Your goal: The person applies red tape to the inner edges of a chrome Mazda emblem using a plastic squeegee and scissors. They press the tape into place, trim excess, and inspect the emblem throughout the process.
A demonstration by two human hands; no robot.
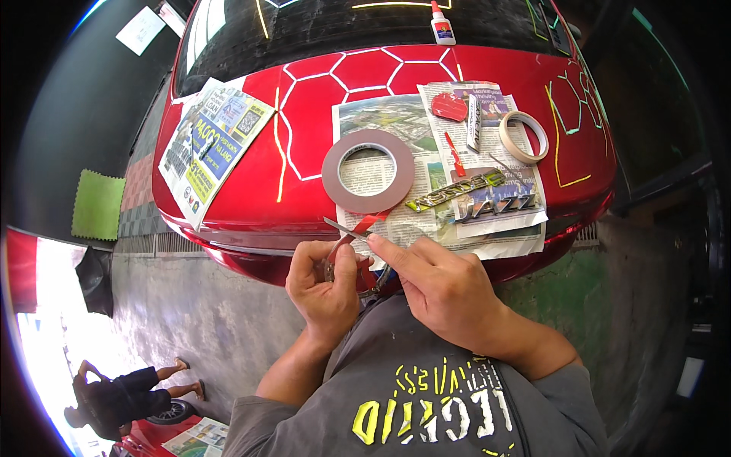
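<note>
My right hand (449,282) is closed around a slim cutting tool, and its thin metal blade (346,228) points up and left past my index fingertip. Its handle is mostly hidden. Close beside it, my left hand (326,293) pinches a small piece with red tape (365,273) and shiny edges; fingers cover much of it. Just beyond the blade, a red strip of tape (369,223) lies by a large grey-brown tape roll (328,171). Chrome letter emblems (499,207) and a green-and-chrome emblem (453,192) rest on newspaper to the right.
Newspaper (381,114) covers part of a red car's rear (259,84). On it are a masking tape roll (505,141), a chrome badge (474,126) and red scraps (449,107). A glue bottle (442,29) stands farther back. Another person (126,396) is at lower left.
</note>
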